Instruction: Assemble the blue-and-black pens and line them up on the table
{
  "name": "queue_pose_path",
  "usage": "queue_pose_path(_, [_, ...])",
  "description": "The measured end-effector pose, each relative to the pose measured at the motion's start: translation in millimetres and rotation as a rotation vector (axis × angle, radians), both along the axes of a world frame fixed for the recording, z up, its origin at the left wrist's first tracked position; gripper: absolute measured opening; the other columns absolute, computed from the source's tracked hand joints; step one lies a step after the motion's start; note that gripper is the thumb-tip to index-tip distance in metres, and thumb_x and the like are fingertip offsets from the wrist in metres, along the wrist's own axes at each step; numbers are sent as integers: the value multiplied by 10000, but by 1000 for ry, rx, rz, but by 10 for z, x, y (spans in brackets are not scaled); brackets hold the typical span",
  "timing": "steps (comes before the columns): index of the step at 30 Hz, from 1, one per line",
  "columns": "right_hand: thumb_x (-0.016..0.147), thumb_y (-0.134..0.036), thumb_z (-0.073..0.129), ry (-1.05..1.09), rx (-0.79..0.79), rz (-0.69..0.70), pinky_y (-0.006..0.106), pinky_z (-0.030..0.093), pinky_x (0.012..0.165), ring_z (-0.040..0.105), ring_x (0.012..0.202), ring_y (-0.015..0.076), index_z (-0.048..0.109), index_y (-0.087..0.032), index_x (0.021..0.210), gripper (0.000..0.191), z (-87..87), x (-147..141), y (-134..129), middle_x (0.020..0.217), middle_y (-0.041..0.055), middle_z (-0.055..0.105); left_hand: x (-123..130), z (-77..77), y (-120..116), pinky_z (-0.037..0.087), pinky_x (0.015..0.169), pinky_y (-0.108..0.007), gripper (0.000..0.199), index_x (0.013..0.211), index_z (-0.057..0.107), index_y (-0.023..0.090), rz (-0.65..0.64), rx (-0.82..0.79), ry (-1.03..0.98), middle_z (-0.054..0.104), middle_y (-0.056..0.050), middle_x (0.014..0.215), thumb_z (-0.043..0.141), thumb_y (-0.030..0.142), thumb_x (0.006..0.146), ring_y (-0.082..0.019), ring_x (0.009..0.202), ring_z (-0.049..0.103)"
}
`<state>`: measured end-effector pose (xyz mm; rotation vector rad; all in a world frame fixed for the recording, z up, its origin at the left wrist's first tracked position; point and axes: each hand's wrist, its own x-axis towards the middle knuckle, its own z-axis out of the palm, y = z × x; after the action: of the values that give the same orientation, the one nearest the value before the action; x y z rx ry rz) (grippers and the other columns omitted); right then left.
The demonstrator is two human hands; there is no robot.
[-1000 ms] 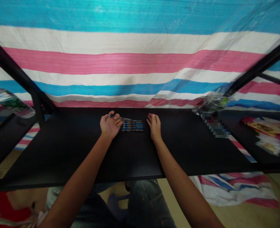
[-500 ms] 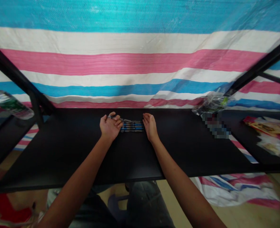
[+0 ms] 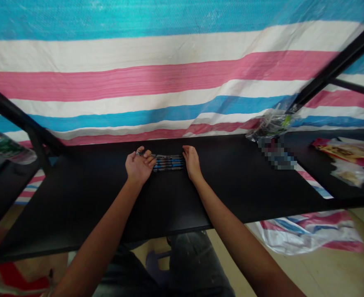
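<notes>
Several slim pens [image 3: 168,163] with dark and blue barrels lie side by side in a row on the black tabletop [image 3: 175,206]. At the row's left end is my left hand [image 3: 139,168], palm up, its fingers curled around a dark pen that slants over the top of the row; part of that pen is hidden by the fingers. My right hand [image 3: 192,163] stands on edge at the other end, its fingers close together and loosely extended beside the pen ends. Whether they touch the ends is hard to tell. Nothing shows in its grasp.
Behind the table hangs a striped plastic sheet [image 3: 144,84]. Clear plastic packaging [image 3: 270,123] lies at the back right, near a pixelated patch. A red and yellow packet [image 3: 345,152] and a small clear bag [image 3: 351,172] rest farther right. A plastic bottle [image 3: 8,146] is at left.
The head view has tilted and shifted slightly, so the scene sits a little differently in the picture. Both hands keep nearly the same pose around the pens.
</notes>
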<state>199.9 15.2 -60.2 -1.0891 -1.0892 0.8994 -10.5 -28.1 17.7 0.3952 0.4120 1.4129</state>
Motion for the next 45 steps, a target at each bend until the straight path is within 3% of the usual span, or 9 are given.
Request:
queue_pose_path(5, [965,-660,274,-28,2,-34,416,484,1046,582,1224,184,590,-234,1117,552,-24,9,3,1236,102,627,-15,2,1,371,519,-258,340,878,611,200,13,1,-8,448,-9,709,383,448,916,-114,522,397])
queue_pose_path(9, [955,-668,299,-22,1,-49,402,498,1029,603,1186,182,593,-223,1068,545,-17,4,2,1206,97,640,-13,-12,10,368,524,-251,278,880,621,204,8,1,11,451,-5,701,433,407,910,-107,516,397])
queue_pose_path(16, [938,-709,281,-225,64,-68,366,539,934,641,1052,190,618,-232,1050,595,43,21,-49,1098,72,676,-11,-35,8,375,516,-256,304,869,626,196,7,23,-5,454,-6,690,433,427,913,-109,509,399])
queue_pose_path(23, [947,-656,349,-177,21,-65,415,509,991,618,1132,209,627,-226,1009,516,85,20,-70,1124,81,680,-26,-2,0,370,516,-248,319,863,604,192,32,16,-31,450,-4,694,397,428,921,-106,507,395])
queue_pose_path(26, [948,-661,334,-181,36,-66,410,507,994,621,1129,205,624,-224,1013,529,80,19,-66,1127,82,681,-28,4,0,366,513,-248,328,852,596,194,24,14,-11,457,-5,697,420,465,909,-105,505,397])
queue_pose_path(32, [934,-684,330,-192,29,-67,418,511,975,640,1077,216,634,-213,1007,566,43,24,-45,1104,92,691,-17,-19,-2,341,499,-236,206,866,587,196,20,38,-36,408,12,657,450,348,886,-101,489,364])
queue_pose_path(37, [936,-659,360,-217,59,-79,388,492,985,633,1098,226,655,-215,961,534,31,18,-34,1083,86,706,-10,-29,-7,342,499,-240,260,880,582,193,28,60,-54,406,13,669,408,385,898,-102,487,349])
queue_pose_path(42, [943,-572,427,-208,48,-93,424,476,991,640,1077,258,670,-197,941,447,178,-2,-110,1095,107,709,-35,-11,-6,310,477,-227,265,810,548,192,29,92,-47,339,25,616,366,355,914,-105,470,325])
queue_pose_path(45, [950,-468,492,-254,186,-103,424,484,977,639,1062,250,665,-199,928,320,329,-28,-254,1131,112,693,-37,14,-24,323,477,-232,326,796,539,188,23,102,-43,350,22,623,355,427,921,-102,468,323])
